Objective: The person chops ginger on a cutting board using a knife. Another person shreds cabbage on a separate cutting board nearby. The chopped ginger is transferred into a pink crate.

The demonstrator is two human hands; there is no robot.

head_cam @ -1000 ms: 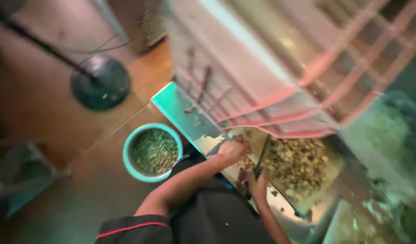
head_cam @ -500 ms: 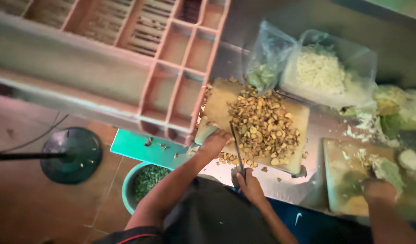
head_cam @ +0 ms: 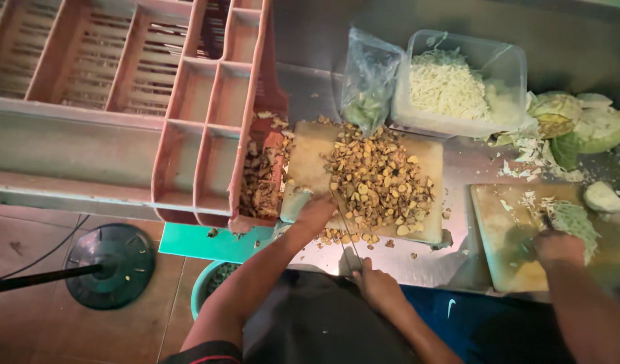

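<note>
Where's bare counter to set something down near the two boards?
Bare steel strip between the cutting board with chopped pieces and the second board, below the tub. Narrow front edge by the right hand holding the knife. Crowded: left by the crate, right by cabbage.

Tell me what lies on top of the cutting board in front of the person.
On the cutting board lies a heap of chopped brownish pieces. The left hand covers its near left edge; the board's surface beneath the heap is hidden.

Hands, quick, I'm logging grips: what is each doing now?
Left hand: resting on the cutting board, holding nothing visible.
Right hand: closed on the knife.
</note>
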